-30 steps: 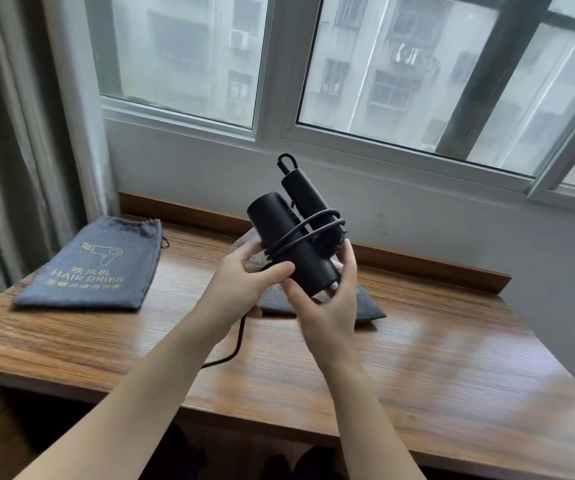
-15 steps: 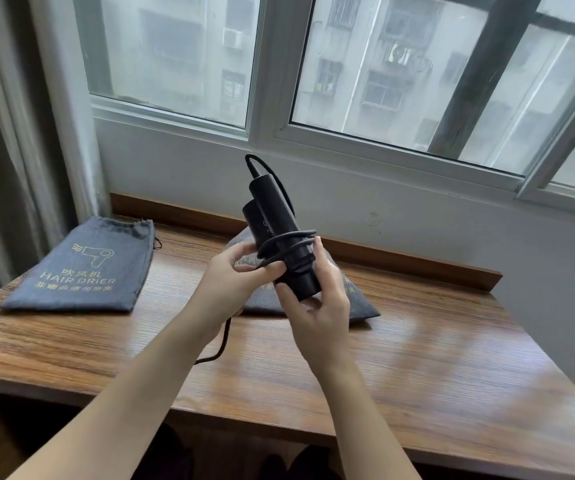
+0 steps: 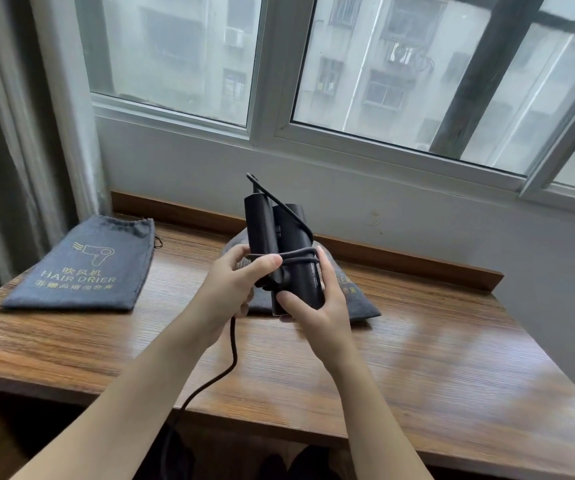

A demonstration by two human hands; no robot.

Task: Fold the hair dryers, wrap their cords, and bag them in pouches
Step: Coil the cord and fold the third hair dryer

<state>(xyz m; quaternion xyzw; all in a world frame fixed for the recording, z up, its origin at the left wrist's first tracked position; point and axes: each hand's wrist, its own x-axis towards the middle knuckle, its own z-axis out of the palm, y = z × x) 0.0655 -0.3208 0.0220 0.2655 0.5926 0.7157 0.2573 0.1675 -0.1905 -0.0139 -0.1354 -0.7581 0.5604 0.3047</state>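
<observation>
My right hand (image 3: 317,306) is gripping the folded hair dryer (image 3: 284,251) low on its stiff barrel. My left hand (image 3: 234,289) is pinching the springy cord (image 3: 289,259), which is probably wanting to uncoil.

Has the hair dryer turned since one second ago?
Yes. The hair dryer now stands more upright against the window frame, its handle on the left.

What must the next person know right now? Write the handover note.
Left hand: grips the folded hair dryer and pins the cord with its thumb.
Right hand: holds the dryer's lower end.
Done: dryer folded, two cord turns around the body.
Left: the rest of the cord hangs off the table edge and needs winding; then bag it.
Pouches: flat pouch on the left looks empty; the pouch behind the hands looks fuller, contents unseen.
</observation>
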